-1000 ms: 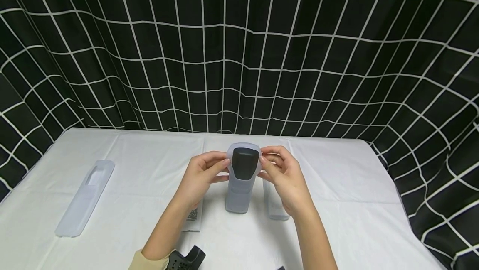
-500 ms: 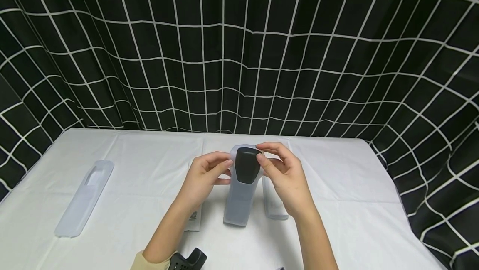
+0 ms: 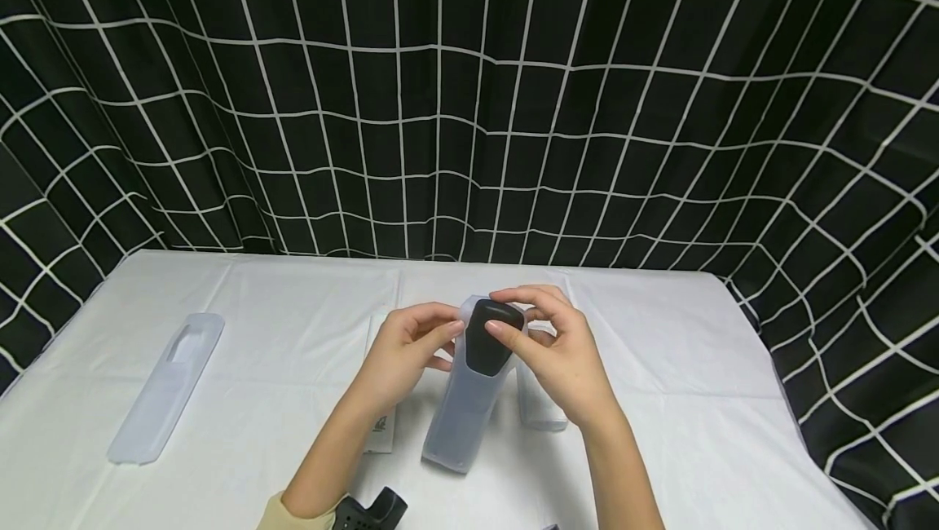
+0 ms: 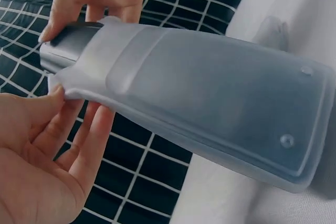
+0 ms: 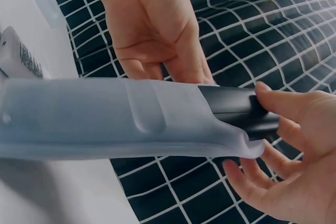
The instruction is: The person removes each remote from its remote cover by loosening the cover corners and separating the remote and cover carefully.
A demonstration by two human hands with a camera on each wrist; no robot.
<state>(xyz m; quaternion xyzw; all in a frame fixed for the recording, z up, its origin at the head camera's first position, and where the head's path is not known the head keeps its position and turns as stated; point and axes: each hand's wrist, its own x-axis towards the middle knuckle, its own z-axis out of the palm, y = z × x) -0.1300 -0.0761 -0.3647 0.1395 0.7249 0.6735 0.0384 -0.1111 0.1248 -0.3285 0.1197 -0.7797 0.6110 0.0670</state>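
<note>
A translucent sleeve [image 3: 460, 416] with a black device [image 3: 487, 342] partly inside is held up over the white table, tilted with its lower end toward the left. My left hand [image 3: 396, 351] pinches the sleeve's upper left edge between thumb and fingers. The right hand [image 3: 561, 351] grips the device's top end, thumb on its black face. In the left wrist view, the black device [image 4: 68, 48] protrudes from the sleeve's mouth [image 4: 94, 72]. From the right wrist, the sleeve's lip [image 5: 252, 148] bends away from the device [image 5: 239, 111].
Another translucent sleeve [image 3: 167, 390] with a cutout lies at the left of the white table [image 3: 279, 334]. A white box [image 3: 380, 432] with a printed code is partly behind the left forearm. A clear case [image 3: 539, 399] lies behind the right hand. A black grid curtain [image 3: 455, 106] hangs behind.
The sleeve and device have tilted, the lower end swinging left and toward me. My right fingers have shifted from the sleeve's side onto the device's top, which now stands out of the sleeve more.
</note>
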